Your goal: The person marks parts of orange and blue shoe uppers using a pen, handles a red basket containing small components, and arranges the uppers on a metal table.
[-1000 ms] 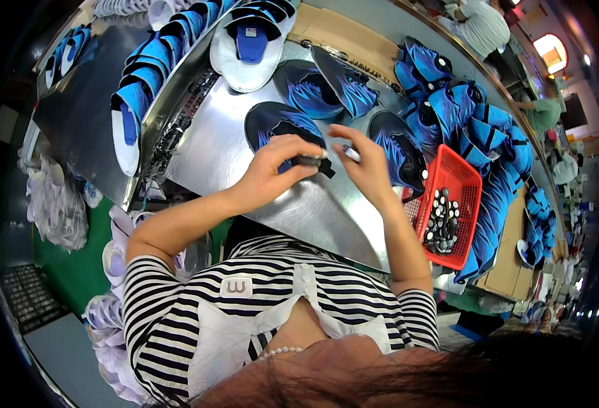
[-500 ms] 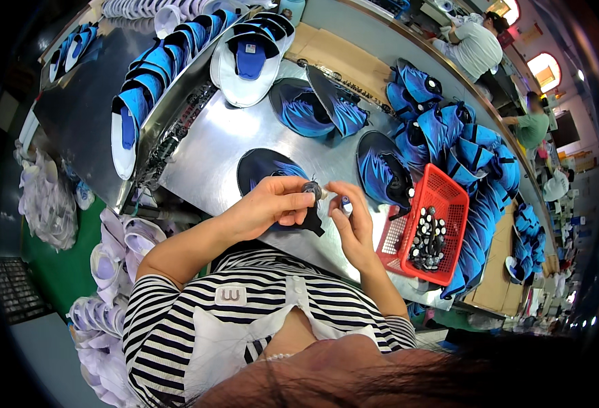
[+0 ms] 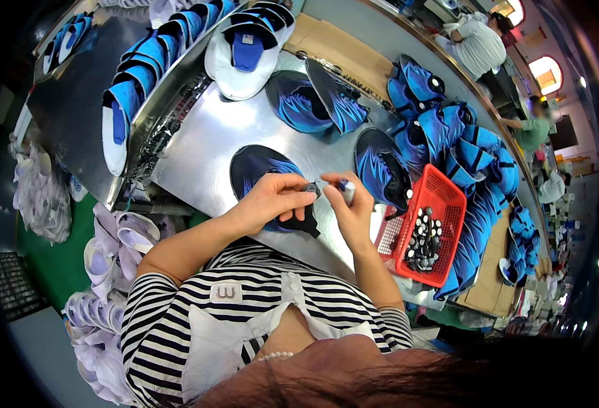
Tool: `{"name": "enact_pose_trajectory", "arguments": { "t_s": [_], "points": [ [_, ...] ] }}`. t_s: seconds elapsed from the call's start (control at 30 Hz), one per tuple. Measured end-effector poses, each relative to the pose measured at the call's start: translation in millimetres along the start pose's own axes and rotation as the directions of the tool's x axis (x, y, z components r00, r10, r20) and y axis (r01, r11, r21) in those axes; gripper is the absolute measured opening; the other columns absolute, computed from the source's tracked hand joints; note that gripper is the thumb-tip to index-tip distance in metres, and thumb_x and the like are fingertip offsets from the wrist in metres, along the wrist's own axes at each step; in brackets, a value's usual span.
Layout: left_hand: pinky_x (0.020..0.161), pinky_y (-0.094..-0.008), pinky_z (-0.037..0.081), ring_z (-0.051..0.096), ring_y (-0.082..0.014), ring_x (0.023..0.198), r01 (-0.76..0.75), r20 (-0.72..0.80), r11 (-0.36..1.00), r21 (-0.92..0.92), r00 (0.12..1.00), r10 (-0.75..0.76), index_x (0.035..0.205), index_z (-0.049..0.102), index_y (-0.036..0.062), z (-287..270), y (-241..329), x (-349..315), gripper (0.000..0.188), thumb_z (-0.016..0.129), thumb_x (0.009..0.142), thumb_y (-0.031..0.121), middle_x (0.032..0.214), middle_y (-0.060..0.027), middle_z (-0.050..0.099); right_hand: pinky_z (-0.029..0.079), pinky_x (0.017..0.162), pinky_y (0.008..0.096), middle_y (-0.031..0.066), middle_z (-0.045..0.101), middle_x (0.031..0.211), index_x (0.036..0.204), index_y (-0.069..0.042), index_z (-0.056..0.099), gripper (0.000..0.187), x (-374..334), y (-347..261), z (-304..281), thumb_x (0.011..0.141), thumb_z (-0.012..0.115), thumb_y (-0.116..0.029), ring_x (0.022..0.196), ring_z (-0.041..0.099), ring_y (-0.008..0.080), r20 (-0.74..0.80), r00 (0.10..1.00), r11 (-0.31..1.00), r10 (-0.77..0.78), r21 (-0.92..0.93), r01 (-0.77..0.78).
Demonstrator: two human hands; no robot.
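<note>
Between the fingertips of my left hand (image 3: 275, 200) is a small dark round dial (image 3: 312, 190), joined to a black tab hanging below it. This tab seems to belong to the black and blue shoe upper (image 3: 248, 166) lying under the hand, though the join is hidden. My right hand (image 3: 355, 214) is closed around a small white cylinder with a dark blue end (image 3: 346, 192), perhaps a marker or tool. Its thumb and index finger are close to the dial; a fine thread or wire seems to run between the hands.
Right of my hands, a red plastic basket (image 3: 457, 221) holds many small black and white parts. More blue uppers (image 3: 479, 163) are heaped behind it. Several uppers lie on the metal table (image 3: 197, 153). White linings (image 3: 102, 251) hang at lower left. Co-workers (image 3: 476, 47) are at the far right.
My right hand has tilted, bringing the white cylinder's body more into view. The left hand keeps its hold on the dial. The whole view has shifted slightly.
</note>
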State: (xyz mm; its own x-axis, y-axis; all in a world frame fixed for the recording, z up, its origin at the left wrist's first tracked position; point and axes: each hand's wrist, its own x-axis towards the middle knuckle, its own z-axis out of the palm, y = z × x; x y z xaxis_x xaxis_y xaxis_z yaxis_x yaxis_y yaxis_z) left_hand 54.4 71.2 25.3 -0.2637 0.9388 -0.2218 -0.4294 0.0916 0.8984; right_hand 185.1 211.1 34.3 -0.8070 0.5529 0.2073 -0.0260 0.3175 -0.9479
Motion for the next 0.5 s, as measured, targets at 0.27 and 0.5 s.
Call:
{"name": "enact_pose_trajectory", "arguments": {
  "t_s": [0.27, 0.5],
  "points": [
    [0.048, -0.0180, 0.038, 0.057, -0.0084, 0.056, 0.114, 0.095, 0.970, -0.216, 0.991, -0.096, 0.103, 0.060, 0.0000, 9.6, 7.1, -0.5, 0.022, 0.057, 0.095, 0.020, 0.084, -0.0093, 0.066, 0.045, 0.063, 0.0277, 0.0086, 0.061, 0.078, 0.091, 0.002, 0.063, 0.006, 3.7, 9.9, 1.8, 0.087, 0.065, -0.002, 0.069, 0.059, 0.0166, -0.006, 0.997, 0.989, -0.074, -0.131, 0.072],
    [0.045, -0.0184, 0.036, 0.054, -0.0095, 0.049, 0.241, 0.258, 0.930, -0.278, 0.951, -0.169, 0.102, 0.060, -0.0011, -1.5, 3.5, 4.5, 0.024, 0.051, 0.095, 0.020, 0.077, -0.0101, 0.064, 0.035, 0.053, 0.0237, 0.0009, 0.051, 0.067, 0.098, 0.000, 0.056, 0.022, -2.6, 23.1, -8.2, 0.098, 0.050, -0.021, 0.059, 0.048, 0.0077, 0.032, 0.994, 0.965, 0.101, 0.241, -0.106]
  ]
}}
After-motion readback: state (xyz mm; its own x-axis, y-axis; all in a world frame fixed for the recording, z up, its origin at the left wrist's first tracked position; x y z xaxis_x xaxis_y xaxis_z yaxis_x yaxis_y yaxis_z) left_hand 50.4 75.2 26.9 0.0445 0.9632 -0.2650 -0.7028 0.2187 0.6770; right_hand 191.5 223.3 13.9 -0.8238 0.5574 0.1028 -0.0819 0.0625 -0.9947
